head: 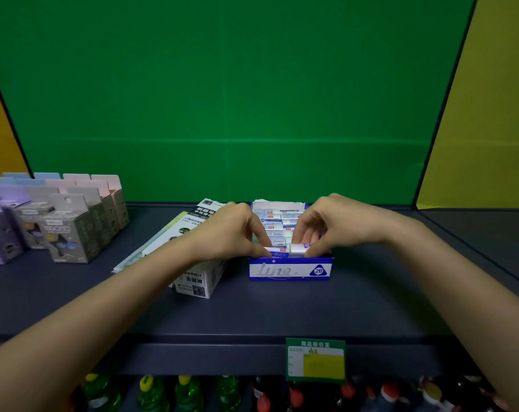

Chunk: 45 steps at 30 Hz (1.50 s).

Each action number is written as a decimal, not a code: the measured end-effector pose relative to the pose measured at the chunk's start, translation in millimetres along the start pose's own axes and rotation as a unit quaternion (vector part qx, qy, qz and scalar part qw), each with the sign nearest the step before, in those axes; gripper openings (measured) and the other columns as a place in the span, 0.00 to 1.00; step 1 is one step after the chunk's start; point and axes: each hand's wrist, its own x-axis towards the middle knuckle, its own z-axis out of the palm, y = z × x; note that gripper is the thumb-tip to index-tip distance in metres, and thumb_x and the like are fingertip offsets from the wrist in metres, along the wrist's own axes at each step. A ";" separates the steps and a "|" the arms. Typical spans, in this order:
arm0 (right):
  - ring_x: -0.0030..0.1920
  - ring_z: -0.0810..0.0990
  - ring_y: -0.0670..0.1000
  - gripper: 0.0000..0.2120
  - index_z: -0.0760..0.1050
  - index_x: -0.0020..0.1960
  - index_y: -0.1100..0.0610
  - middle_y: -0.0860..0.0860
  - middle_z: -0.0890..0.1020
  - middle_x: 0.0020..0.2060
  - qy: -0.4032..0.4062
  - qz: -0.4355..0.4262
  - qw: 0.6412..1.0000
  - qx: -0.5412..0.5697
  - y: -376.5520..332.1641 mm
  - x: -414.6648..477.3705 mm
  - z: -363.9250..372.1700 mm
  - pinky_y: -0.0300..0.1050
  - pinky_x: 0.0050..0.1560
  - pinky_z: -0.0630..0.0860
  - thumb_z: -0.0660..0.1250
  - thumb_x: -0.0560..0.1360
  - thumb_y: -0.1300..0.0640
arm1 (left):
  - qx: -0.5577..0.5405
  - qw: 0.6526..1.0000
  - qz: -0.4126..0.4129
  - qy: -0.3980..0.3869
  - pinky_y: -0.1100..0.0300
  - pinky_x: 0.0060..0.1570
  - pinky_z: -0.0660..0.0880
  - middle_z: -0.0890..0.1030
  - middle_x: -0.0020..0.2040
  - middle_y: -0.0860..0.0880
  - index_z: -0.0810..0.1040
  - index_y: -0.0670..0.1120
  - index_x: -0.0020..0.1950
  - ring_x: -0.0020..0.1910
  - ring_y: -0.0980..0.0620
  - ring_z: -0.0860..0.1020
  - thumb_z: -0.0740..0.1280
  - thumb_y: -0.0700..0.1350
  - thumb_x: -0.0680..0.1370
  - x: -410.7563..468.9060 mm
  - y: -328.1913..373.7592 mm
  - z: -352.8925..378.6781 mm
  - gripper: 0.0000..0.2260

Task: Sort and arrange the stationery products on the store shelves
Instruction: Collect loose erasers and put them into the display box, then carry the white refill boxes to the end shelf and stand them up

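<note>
A blue and white display box (pixel 291 270) marked "2B" stands in the middle of the dark shelf (pixel 282 310). It holds several small white erasers in blue sleeves (pixel 274 223), packed in rows. My left hand (pixel 231 230) pinches the front left eraser (pixel 277 251) at the box's near edge. My right hand (pixel 338 224) grips the front right eraser (pixel 298 249) beside it. Both hands reach into the box from above, fingertips close together.
A white refill box (pixel 198 282) and flat white packets (pixel 163 233) lie just left of the eraser box, partly under my left arm. Rows of grey, pink and purple hanging boxes (pixel 70 230) stand at the left. A green price tag (pixel 315 359) hangs on the shelf's front edge; bottles (pixel 151 394) fill the shelf below.
</note>
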 end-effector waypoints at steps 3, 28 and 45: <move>0.37 0.79 0.46 0.11 0.80 0.47 0.55 0.48 0.81 0.38 -0.012 0.004 1.000 -0.010 -3.0 2.3 -0.8 0.40 0.47 0.79 0.73 0.67 0.65 | 0.000 1.000 0.011 -0.024 0.66 0.37 0.71 0.85 0.40 0.51 0.85 0.47 0.45 0.36 0.54 0.79 0.73 0.44 0.70 -0.2 -2.4 -2.1 0.06; 0.30 0.77 0.33 0.08 0.84 0.46 0.55 0.45 0.82 0.33 0.027 -0.006 0.999 -0.024 6.4 -3.2 2.5 0.28 0.40 0.74 0.75 0.67 0.60 | 0.138 0.987 0.064 -0.058 0.58 0.43 0.68 0.69 0.35 0.60 0.83 0.46 0.45 0.39 0.54 0.70 0.66 0.51 0.75 -2.9 -0.2 -2.4 0.10; 0.52 0.80 0.52 0.15 0.77 0.58 0.55 0.50 0.82 0.49 0.177 0.007 0.984 0.000 -77.3 39.5 30.5 0.45 0.56 0.73 0.63 0.75 0.50 | 0.079 0.969 -0.217 0.084 0.58 0.48 0.71 0.79 0.58 0.43 0.74 0.42 0.61 0.48 0.50 0.74 0.64 0.57 0.74 -58.7 -65.2 -52.9 0.23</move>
